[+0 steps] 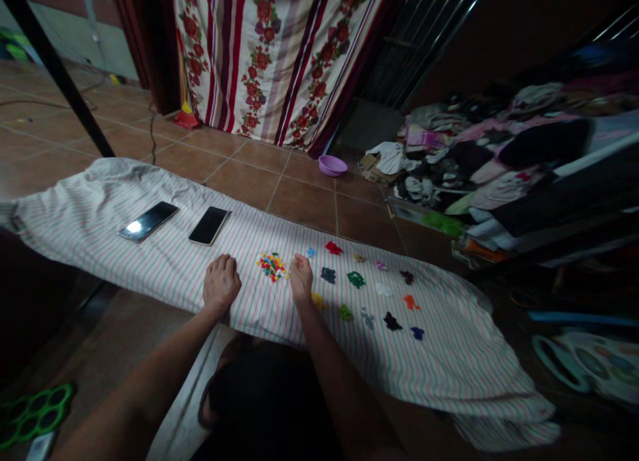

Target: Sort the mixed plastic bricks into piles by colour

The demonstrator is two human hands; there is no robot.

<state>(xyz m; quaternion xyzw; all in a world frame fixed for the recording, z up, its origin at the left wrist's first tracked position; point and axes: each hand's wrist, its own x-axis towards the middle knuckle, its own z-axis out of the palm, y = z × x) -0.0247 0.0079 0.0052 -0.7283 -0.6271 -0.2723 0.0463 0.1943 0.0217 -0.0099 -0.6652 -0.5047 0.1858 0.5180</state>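
My left hand [222,283] rests on the striped cloth [259,308] with its fingers curled in, and nothing shows in it. Just right of a mixed pile of tiny coloured pieces [272,266], my right hand [301,278] has its fingers closed together. Whatever they may hold is too small to make out. Beyond that hand lie small single-colour heaps: red pieces [333,248], dark grey pieces [328,275], green pieces [356,279], black pieces [392,321] and several others. Yellow pieces [318,301] are partly hidden by my right wrist.
Two phones, one shiny [150,221] and one dark [210,225], lie on the cloth at left. On the tiled floor behind stands a purple basin [332,165] near a flowered curtain [269,62]. A heap of clothes [479,142] fills the right side.
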